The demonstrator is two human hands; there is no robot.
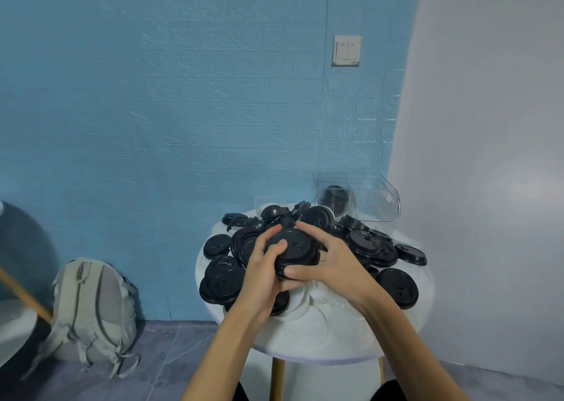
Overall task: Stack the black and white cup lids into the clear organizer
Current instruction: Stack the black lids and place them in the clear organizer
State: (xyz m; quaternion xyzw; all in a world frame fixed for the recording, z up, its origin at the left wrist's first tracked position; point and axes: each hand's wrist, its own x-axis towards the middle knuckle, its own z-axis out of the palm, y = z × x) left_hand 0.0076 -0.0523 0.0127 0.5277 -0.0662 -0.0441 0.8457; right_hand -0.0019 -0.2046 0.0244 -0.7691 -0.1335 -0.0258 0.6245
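A small stack of black lids (297, 249) is held above the middle of the round white table (305, 344). My left hand (262, 274) grips its near-left side with the thumb on top. My right hand (331, 260) clasps its right side, fingers along the rim. Several loose black lids (396, 286) lie scattered around them, and white lids (320, 306) lie under my wrists. The clear organizer (378, 201) stands at the table's far right edge, with some black lids (335, 196) in its left compartment.
A blue textured wall rises right behind the table, and a white wall stands close on the right. A grey backpack (94, 315) leans against the wall on the floor to the left. A wooden-legged piece of furniture (24, 298) shows at the far left.
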